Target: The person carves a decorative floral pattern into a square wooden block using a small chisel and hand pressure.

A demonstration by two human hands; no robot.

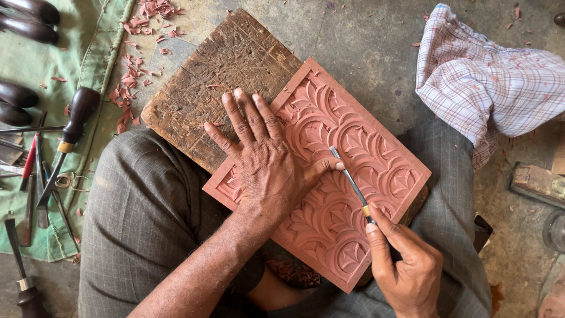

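Carved panel on worn board, over grey concrete floor.
Left hand [268, 162] lies flat on the reddish panel [329, 176]; right hand [406, 265] grip is clamped on the chisel [352, 184]; green cloth [35, 135] left of the panel, checked cloth [488, 82] upper right.

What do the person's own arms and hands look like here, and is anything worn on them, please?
Both are bare: the left hand and right hand have no gloves, rings, watch or bands. No sleeves reach either forearm in view. The arms are lean, with veined hands and short nails.

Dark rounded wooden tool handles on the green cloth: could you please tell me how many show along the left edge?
4: two dark rounded wooden handles at the top-left corner, two lower down. More may lie out of frame.
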